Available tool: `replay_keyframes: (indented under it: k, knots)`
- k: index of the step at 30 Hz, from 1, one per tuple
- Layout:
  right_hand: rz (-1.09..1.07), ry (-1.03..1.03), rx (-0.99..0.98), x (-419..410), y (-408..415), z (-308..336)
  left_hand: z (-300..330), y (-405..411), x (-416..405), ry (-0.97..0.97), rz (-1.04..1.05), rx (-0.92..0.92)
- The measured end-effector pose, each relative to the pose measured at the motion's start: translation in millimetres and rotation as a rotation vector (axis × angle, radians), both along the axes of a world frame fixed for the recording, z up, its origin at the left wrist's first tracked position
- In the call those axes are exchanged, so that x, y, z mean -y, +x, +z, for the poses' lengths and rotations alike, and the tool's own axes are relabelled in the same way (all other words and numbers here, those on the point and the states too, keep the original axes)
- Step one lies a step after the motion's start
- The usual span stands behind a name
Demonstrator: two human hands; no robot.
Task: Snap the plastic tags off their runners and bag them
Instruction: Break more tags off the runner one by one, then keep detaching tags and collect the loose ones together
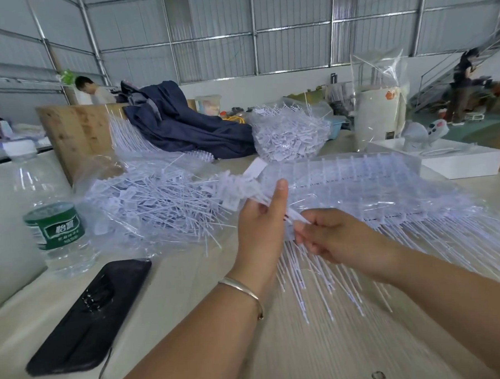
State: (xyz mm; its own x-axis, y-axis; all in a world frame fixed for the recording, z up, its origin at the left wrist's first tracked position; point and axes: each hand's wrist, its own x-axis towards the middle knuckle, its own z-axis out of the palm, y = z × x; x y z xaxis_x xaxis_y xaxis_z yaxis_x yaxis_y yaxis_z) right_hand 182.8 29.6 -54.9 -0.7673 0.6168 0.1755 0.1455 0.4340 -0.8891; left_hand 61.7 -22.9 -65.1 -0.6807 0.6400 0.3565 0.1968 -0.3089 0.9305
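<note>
i see the left hand point(262, 220) raised above the table point(172, 283), thumb pointing up, fingers curled around a small bundle of white plastic tags point(243, 186) whose flat heads fan out to the upper left of the thumb. the right hand point(329, 234) sits just beside it, fingers curled, pinching the thin tails of the same bundle near the left palm. a silver bracelet point(245, 291) circles the left wrist. under and to the right of both hands lies a stack of tag runners point(373, 188), their long tails spread toward the near edge of the table. to the left, loose tags fill an open clear bag point(156, 200). a second clear bag point(289, 135), packed with tags, stands farther back. a water bottle point(53, 217) stands at the left, with a black phone point(90, 316) lying flat in front of it. a dark blue cloth point(181, 120) is heaped at the back.
</note>
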Motion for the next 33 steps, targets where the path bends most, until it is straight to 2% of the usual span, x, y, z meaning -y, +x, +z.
replay_keyframes:
  k: [2, 5, 8, 12, 13, 15, 17, 18, 20, 25, 27, 30, 33]
  knots:
    - [-0.075, 0.133, -0.025, -5.1, -10.2, 8.4, 1.5, -1.9, 0.5, 0.022, 0.007, 0.107]
    - [-0.168, 0.338, -0.076, -12.9, -37.2, 31.0, 3.3, -12.8, -0.3, 0.114, 0.053, 0.468]
    - [-0.206, 0.488, -0.190, -15.5, -80.9, 53.6, 0.5, -25.6, -0.7, 0.162, 0.142, 0.611]
    - [-0.181, 0.438, -0.325, -11.1, -152.9, 69.7, -2.7, -41.2, -2.7, 0.229, 0.175, 0.838]
    - [-0.139, 0.421, -0.259, -10.1, -169.8, 71.0, -4.0, -45.2, -3.5, 0.229, 0.181, 0.870]
    - [-0.006, 0.415, 0.033, -7.9, -197.6, 69.7, -5.9, -51.7, -4.5, 0.230, 0.189, 0.902]
    - [0.086, 0.318, 0.289, -10.1, -214.1, 64.8, -5.6, -54.8, -4.4, 0.231, 0.192, 0.933]
    - [0.109, 0.234, 0.331, -11.6, -216.3, 62.6, -5.3, -55.7, -4.5, 0.228, 0.194, 0.939]
    - [0.120, 0.111, 0.265, -15.4, -211.1, 61.6, -4.6, -55.1, -4.4, 0.213, 0.194, 0.923]
    - [0.011, 0.126, 0.026, -33.2, -165.1, 71.0, -2.0, -47.6, -0.9, 0.165, 0.136, 0.848]
    - [-0.034, 0.186, -0.002, -43.5, -138.1, 74.5, -1.8, -46.1, 1.7, 0.124, 0.089, 0.763]
    - [-0.054, 0.275, 0.107, -55.8, -85.5, 74.8, 0.4, -42.9, 1.7, 0.044, 0.018, 0.594]
    - [0.031, 0.282, 0.387, -61.9, -36.1, 66.6, -2.7, -37.2, -1.9, -0.135, -0.027, 0.316]
